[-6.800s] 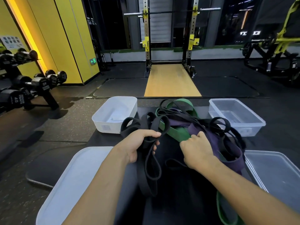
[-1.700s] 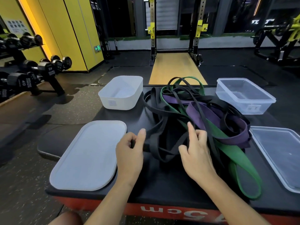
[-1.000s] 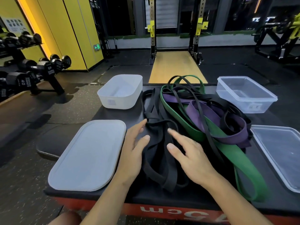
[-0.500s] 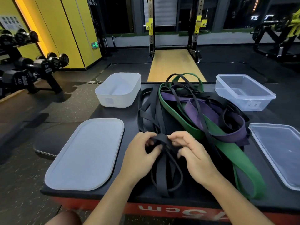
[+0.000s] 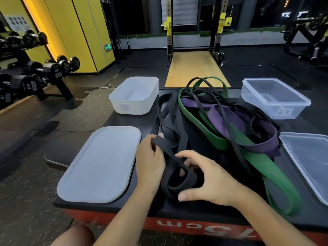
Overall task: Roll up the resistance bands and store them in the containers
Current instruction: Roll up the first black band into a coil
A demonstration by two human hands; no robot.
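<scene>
black band (image 5: 190, 181) coil | between right hand (image 5: 214, 180) fingers (image 5: 188, 154) | left hand (image 5: 150, 162) pinches strand

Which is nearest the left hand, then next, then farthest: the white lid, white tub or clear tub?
From the left hand, gripping the black band:
1. White lid, just to its left.
2. White tub, farther back on the left.
3. Clear tub, far back on the right.
</scene>
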